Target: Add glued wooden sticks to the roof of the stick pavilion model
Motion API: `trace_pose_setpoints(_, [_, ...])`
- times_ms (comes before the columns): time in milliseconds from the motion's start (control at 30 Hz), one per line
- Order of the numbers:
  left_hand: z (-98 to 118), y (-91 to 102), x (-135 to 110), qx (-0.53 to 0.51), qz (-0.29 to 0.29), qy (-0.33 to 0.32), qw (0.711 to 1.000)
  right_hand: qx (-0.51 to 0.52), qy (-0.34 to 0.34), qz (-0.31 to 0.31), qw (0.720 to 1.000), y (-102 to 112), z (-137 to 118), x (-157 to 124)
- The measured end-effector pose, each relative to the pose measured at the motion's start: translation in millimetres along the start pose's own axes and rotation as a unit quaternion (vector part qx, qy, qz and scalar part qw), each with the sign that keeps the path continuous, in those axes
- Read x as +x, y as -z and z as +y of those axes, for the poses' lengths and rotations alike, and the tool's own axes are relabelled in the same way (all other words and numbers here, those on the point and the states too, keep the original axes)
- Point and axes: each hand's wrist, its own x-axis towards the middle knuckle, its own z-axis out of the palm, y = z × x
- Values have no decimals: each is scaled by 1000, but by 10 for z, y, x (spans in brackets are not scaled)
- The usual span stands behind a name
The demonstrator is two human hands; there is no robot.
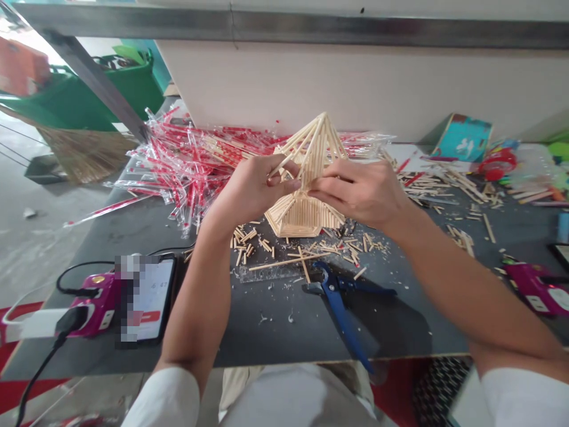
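The left hand (251, 188) pinches the ribs of a stick model (291, 218) above the bench (275, 323), the right hand (358, 193) closed against them. Its base looks densely built; the upper ribs stand open.

The person is wearing a white shirt (284, 403); its left sleeve (162, 397) and its right sleeve (522, 397) are wide and finish near the elbows; under the shirt are beige trousers (237, 385); the left hand (251, 190) and the right hand (360, 193) are bare.

Pale wooden-stick model (296, 216): stacked polygonal base, slanted sticks meeting at peak; left hand (253, 190), right hand (360, 193) grip sides.
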Motion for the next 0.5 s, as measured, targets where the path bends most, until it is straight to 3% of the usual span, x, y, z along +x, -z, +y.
trace_pose_setpoints(167, [-18, -4, 0, -4, 8, 2, 1000, 20, 14, 4, 1000, -38, 1, -28])
trace_pose_setpoints(400, [-2, 0, -2, -7, 2, -3, 1000, 14, -28, 19, 999, -20, -21, -32])
trace_pose_setpoints(500, [-9, -6, 1, -6, 4, -3, 1000, 20, -8, 17, 1000, -7, -20, -33])
